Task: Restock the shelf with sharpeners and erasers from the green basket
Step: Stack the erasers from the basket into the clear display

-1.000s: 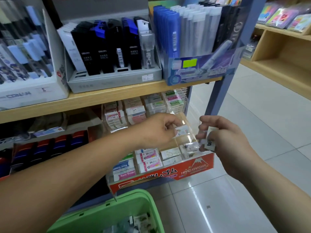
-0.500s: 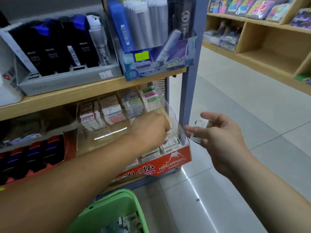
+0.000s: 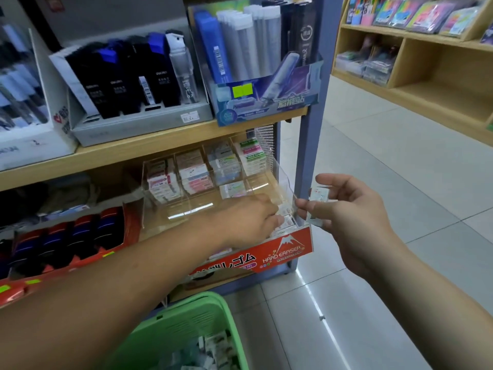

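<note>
- Green basket (image 3: 184, 324) at bottom edge, nearest the camera; small wrapped packets lie loose inside (too blurred to tell erasers from sharpeners).
- Left hand (image 3: 248, 222) reaches into the clear acrylic display tray (image 3: 282, 177) on the lower shelf, fingers curled down at the front right compartment among white erasers (image 3: 289, 221); cannot tell whether it grips one.
- Right hand (image 3: 344, 209) hovers just beside the tray's right wall, off the shelf, pinching a small white packet (image 3: 318, 201) between thumb and fingers.
- Red "HARD ERASER" label strip (image 3: 266, 257) runs along the tray front.
- Rear compartments hold stacked erasers in pink, white and green sleeves (image 3: 252, 154).
- Upper wooden shelf (image 3: 133, 153) carries a grey box of dark pen packs (image 3: 138, 129) and a blue display carton (image 3: 266, 102).
- Far right across the tiled floor (image 3: 373, 156): wooden shelving (image 3: 440, 84) with colourful packets.
</note>
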The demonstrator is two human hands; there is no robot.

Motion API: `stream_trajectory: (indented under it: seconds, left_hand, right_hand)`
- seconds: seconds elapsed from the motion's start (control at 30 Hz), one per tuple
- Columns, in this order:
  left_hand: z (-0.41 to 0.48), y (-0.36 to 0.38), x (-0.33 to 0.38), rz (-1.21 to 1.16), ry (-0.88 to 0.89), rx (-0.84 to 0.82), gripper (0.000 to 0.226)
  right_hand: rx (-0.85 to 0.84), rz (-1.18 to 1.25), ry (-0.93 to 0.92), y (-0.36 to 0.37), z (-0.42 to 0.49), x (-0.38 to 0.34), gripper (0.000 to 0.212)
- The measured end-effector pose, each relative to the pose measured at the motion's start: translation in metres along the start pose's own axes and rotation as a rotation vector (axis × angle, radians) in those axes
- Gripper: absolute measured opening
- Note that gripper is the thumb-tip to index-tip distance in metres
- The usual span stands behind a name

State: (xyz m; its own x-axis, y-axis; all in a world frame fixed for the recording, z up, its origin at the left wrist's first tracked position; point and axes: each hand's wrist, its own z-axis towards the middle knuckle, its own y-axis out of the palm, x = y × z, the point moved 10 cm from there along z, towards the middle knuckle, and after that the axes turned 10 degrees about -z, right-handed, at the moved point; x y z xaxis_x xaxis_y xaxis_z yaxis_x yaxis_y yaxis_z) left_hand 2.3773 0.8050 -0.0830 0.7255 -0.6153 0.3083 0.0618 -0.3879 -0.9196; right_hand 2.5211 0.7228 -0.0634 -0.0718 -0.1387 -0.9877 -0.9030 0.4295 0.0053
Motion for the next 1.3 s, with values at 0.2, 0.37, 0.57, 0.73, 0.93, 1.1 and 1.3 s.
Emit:
stream_trajectory:
  seconds: [0.2, 0.37, 0.57, 0.73, 0.93, 1.1, 1.3]
  left_hand:
    - [-0.009, -0.002, -0.008, -0.161, 0.025, -0.011, 0.048]
    - [-0.008, -0.007, 0.004, -0.127, 0.052, -0.055, 0.039]
    - [-0.026, -0.029, -0.001, -0.706, 0.005, 0.191, 0.040]
    - [-0.038, -0.040, 0.004, -0.974, 0.029, 0.241, 0.026]
    - [-0.018, -0.034, -0.012, -0.772, -0.097, 0.249, 0.014]
    - [0.006, -0.020, -0.002, -0.636, -0.152, 0.158, 0.008]
    - [0.007, 0.000, 0.008, -0.430, -0.132, -0.067, 0.019]
  right_hand:
    - [-0.016, 0.002, -0.004, -0.001, -0.001, -0.002, 0.041]
    - [0.033, -0.022, -0.018, -0.005, 0.001, -0.002, 0.021]
    - [0.011, -0.055, -0.004, 0.008, 0.000, 0.001, 0.014]
    - [-0.024, -0.051, -0.023, 0.020, -0.005, -0.003, 0.017]
    - [0.168, -0.293, -0.077, -0.017, -0.001, -0.008, 0.021]
    - [0.092, -0.326, 0.067, -0.016, 0.001, 0.020, 0.026]
    - [-0.088, -0.390, 0.167, 0.002, -0.003, 0.039, 0.034]
